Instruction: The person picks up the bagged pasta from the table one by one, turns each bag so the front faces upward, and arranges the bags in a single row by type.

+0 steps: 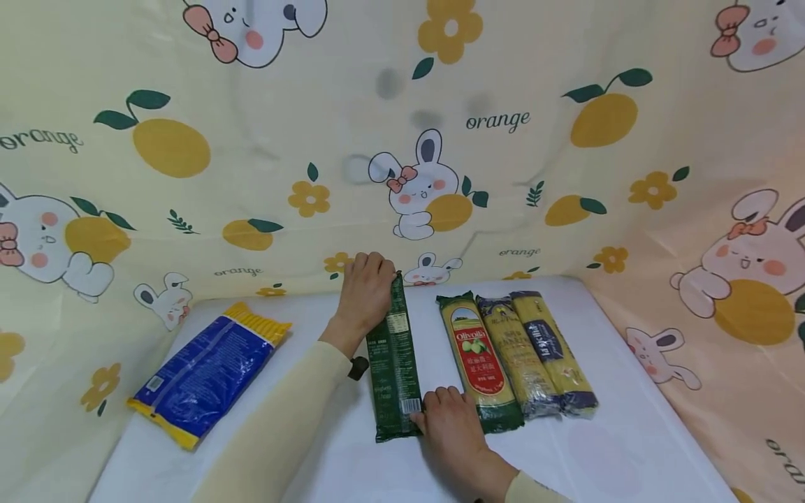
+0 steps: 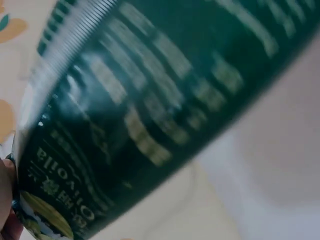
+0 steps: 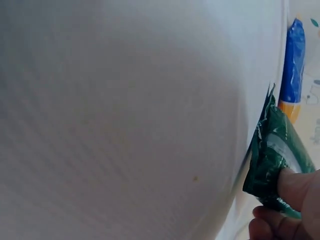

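Note:
A green spaghetti packet (image 1: 395, 363), its printed back with a barcode facing up, lies lengthwise away from me. My left hand (image 1: 367, 290) grips its far end, and in the left wrist view the packet (image 2: 145, 100) fills most of the picture, with fingertips at its end. My right hand (image 1: 454, 424) pinches the near right corner; the right wrist view shows the thumb (image 3: 295, 190) over the green wrapper (image 3: 270, 150) and fingers below. Just right of it lies an Olivoila spaghetti packet (image 1: 481, 356) with a red label, its lower end close by my right hand.
Beside the red-label packet lie two more pasta packets (image 1: 518, 356) (image 1: 556, 349), side by side. At the left lies a blue and yellow packet (image 1: 207, 377), tilted. All are on a white table (image 1: 604, 454), with a printed rabbit-and-orange cloth (image 1: 339, 126) hanging around it.

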{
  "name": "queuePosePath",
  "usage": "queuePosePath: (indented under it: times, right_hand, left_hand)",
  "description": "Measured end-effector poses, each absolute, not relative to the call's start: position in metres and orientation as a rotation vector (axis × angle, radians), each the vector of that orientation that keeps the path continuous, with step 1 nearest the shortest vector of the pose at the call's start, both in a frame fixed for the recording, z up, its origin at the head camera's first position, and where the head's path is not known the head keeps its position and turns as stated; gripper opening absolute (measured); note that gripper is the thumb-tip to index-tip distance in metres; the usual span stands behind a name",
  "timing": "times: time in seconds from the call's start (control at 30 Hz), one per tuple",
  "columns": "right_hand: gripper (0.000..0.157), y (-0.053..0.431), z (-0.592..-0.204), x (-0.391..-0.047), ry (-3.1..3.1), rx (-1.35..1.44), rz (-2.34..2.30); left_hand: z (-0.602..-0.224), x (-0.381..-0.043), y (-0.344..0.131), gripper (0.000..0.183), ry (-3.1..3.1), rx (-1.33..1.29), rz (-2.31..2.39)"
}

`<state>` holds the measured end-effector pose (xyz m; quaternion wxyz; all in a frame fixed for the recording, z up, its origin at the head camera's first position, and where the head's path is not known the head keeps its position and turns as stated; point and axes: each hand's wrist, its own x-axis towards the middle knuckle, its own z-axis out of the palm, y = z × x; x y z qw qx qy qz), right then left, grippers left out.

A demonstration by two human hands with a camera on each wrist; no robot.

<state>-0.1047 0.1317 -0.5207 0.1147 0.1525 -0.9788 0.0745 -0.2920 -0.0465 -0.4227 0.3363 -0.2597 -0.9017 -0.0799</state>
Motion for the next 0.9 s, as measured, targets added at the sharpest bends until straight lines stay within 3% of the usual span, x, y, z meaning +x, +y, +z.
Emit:
queuePosePath:
  times: [0.43,0.9]
  right_hand:
    - [0.031,0.132,-0.518,-0.116,-2.897,0.377,0.490]
    - [0.024,0.123,-0.502,-0.120,-2.636,0.566,-0.073]
  left_hand:
    - [-0.393,-0.270,-0.041,0.028,-2.345,-0.632,-0.272]
    - [-0.382,-0.275,-0.056,0.023,-2.329,-0.473,-0.324]
